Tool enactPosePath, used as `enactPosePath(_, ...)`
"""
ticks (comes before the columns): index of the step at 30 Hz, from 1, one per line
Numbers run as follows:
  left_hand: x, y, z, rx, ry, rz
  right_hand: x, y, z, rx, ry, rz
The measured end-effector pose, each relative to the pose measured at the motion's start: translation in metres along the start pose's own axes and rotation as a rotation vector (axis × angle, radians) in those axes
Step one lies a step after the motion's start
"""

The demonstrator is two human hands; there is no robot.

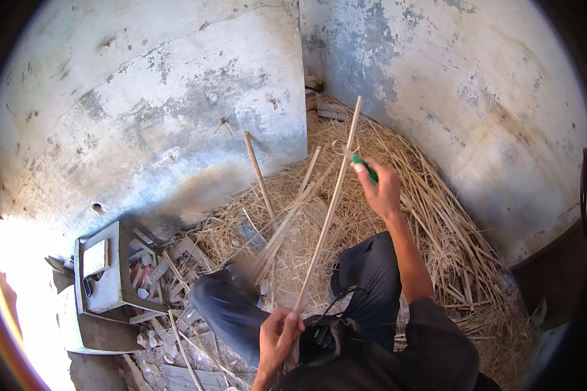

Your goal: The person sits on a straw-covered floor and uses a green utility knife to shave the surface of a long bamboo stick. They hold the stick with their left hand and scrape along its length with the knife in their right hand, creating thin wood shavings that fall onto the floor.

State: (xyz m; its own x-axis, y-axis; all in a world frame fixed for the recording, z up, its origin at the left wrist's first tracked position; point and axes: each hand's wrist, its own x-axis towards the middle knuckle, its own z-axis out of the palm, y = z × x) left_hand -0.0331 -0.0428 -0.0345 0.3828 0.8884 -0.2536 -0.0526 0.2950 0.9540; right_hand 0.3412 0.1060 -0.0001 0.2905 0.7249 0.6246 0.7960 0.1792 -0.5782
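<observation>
A long, pale, thin strip of bamboo or wood [331,212] slants up and away from my lap. My left hand [280,337] is closed round its near end. Toward the far end, my right hand [381,189] grips a green-handled knife [365,169]. The small blade meets the strip or lies right beside it; the contact is too fine to make out. Light curled shavings [339,148] show near the blade. Both hands are above my bent legs, the right one farther out.
Straw-like shavings [391,163] heap against the walls, with many loose strips [447,221] along the right. Several sticks [259,173] stand or lean ahead of my knees. A battered wooden cabinet [120,267] and scattered debris [169,339] lie at the left.
</observation>
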Motion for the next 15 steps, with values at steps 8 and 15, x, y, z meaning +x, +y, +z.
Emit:
enactPosePath(8,0.017,0.006,-0.013,-0.115,0.02,-0.034,-0.056,-0.053,0.018,0.238,-0.153,-0.167)
enactPosePath(15,0.039,0.036,0.001,-0.129,0.021,0.109,-0.09,-0.112,0.016,0.176,-0.277,-0.344)
